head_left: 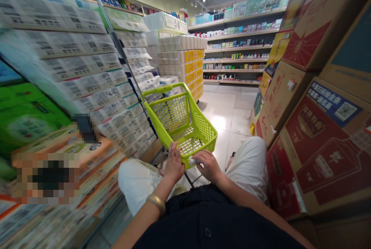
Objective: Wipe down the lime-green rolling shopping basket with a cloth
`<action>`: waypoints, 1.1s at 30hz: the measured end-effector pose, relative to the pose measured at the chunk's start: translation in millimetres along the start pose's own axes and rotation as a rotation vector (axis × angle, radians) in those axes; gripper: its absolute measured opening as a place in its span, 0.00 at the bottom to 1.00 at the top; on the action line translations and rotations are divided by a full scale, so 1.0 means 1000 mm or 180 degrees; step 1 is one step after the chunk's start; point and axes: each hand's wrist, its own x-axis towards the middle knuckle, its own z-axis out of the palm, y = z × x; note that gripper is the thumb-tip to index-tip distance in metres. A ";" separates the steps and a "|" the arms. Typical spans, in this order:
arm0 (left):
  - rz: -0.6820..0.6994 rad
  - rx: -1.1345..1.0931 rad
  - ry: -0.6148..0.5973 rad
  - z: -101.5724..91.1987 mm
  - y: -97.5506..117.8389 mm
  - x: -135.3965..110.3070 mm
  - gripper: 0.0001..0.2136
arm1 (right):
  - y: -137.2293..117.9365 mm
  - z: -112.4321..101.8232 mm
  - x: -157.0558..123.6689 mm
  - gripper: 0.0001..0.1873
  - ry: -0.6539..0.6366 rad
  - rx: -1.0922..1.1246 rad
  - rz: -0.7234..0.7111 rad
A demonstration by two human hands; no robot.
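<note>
A lime-green plastic shopping basket (203, 129) on wheels stands on the tiled aisle floor in front of my knees. My left hand (174, 164) grips the near rim of the basket. My right hand (207, 166) rests on the same rim, fingers curled over a small white thing, maybe a cloth or tissue; I cannot tell which. The basket looks empty inside. Its green handle (165, 88) arches over the far end, and a metal pull rod (116, 40) slants up to the left. A gold bangle (155, 202) circles my left wrist.
Stacked tissue packs (95, 75) wall the left side. Piled cardboard cartons (313, 98) close in on the right. A pallet of white and yellow packs (185, 59) stands behind the basket. Shelves of bottles (237, 48) line the far wall past glossy floor tiles (228, 113).
</note>
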 end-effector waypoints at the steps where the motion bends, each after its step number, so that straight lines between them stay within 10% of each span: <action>1: 0.0013 -0.0006 0.0005 0.000 0.000 0.000 0.30 | 0.008 -0.004 -0.001 0.18 0.0091 -0.0037 0.0099; 8: 0.0016 0.0034 0.0020 0.001 0.000 0.001 0.31 | 0.040 -0.019 -0.006 0.14 0.1011 -0.0292 0.1472; 14: -0.0009 0.0021 0.0016 0.001 0.001 -0.001 0.31 | -0.002 -0.008 0.001 0.16 0.0257 -0.0039 0.0530; 20: -0.0104 0.0092 0.0009 0.002 0.003 -0.002 0.30 | -0.024 -0.009 0.029 0.18 0.0416 0.0064 0.0165; 24: -0.0110 0.0123 0.0043 0.004 0.003 -0.005 0.28 | -0.032 0.009 0.039 0.21 -0.0347 -0.0147 -0.0268; 33: -0.0075 0.0084 -0.0040 -0.005 0.007 -0.004 0.30 | 0.034 -0.021 0.020 0.19 -0.0146 -0.0717 0.0287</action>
